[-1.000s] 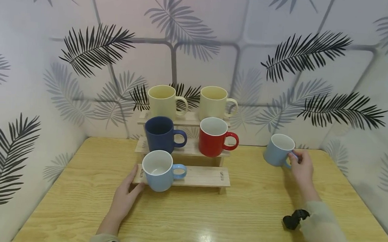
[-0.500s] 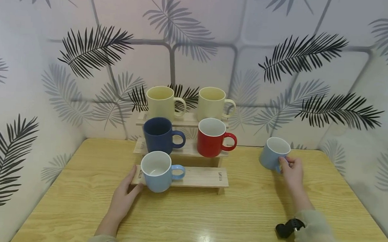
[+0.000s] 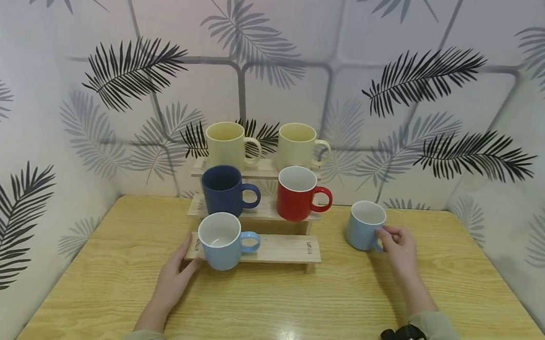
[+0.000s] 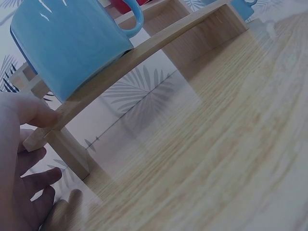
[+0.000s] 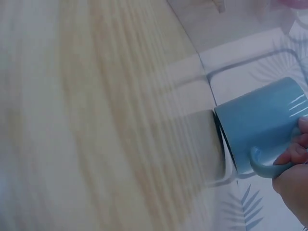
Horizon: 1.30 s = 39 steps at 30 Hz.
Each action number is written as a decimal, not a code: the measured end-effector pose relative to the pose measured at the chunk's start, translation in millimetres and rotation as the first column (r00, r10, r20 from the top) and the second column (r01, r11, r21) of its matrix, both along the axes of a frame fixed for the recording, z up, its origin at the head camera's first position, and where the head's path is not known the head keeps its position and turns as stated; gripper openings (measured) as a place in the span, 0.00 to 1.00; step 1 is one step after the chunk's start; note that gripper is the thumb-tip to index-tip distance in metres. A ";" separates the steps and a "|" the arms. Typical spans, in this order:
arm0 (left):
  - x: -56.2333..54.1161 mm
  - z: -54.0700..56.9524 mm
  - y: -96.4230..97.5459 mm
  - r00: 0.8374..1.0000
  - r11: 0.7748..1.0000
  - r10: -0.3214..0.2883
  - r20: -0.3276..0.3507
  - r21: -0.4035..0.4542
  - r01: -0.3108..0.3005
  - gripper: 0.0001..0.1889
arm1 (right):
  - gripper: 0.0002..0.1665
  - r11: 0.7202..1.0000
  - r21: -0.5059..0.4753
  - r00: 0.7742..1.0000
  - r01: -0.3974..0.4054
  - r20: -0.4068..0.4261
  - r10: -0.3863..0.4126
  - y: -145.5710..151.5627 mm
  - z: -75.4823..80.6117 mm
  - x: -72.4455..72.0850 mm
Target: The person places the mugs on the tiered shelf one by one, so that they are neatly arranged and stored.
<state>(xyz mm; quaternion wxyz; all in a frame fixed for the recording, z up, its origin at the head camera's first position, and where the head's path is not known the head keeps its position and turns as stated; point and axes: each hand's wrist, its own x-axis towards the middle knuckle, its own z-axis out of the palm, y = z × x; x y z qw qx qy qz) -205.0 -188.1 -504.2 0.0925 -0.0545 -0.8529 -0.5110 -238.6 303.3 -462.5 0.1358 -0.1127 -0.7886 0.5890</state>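
Note:
My right hand (image 3: 400, 248) pinches the handle of a light blue mug (image 3: 361, 231), to the right of the three-tier wooden rack (image 3: 282, 247). In the right wrist view this mug (image 5: 262, 122) is low at the tabletop; whether its base touches, I cannot tell. With thumb and fingers, my left hand (image 3: 174, 275) grips the left end of the rack's lowest shelf. Beside those fingers, another light blue mug (image 3: 222, 247) stands on that shelf, its handle pointing right. The left wrist view shows the thumb at the shelf (image 4: 103, 79) edge and the other fingers below it.
On the middle tier stand a dark blue mug (image 3: 222, 193) and a red mug (image 3: 295, 197). Two cream mugs, one left (image 3: 226, 144) and one right (image 3: 297, 148), occupy the top tier. A leaf-patterned wall (image 3: 277, 72) rises behind the wooden table (image 3: 255, 313).
My right hand has carried the light blue mug leftward and nearer to me, toward the rack. The left hand has kept its grip on the rack's end.

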 end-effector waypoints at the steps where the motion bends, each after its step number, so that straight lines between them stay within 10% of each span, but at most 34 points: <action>1: 0.2 0.2 0.1 1.000 1.000 0.000 0.001 0.000 0.000 0.36 | 0.23 1.000 -0.001 1.000 0.004 -0.004 -0.004 -2.1 0.9 1.4; 13: -1.3 -2.0 -0.8 1.000 1.000 0.007 0.012 -0.011 -0.007 0.36 | 0.15 0.995 -0.049 0.988 -0.085 -0.132 0.078 -14.7 12.1 19.7; 39: -0.8 -1.9 -0.5 1.000 1.000 0.010 0.010 -0.009 -0.010 0.35 | 0.08 0.914 -0.059 0.872 -0.401 -0.330 0.361 -69.2 47.7 43.2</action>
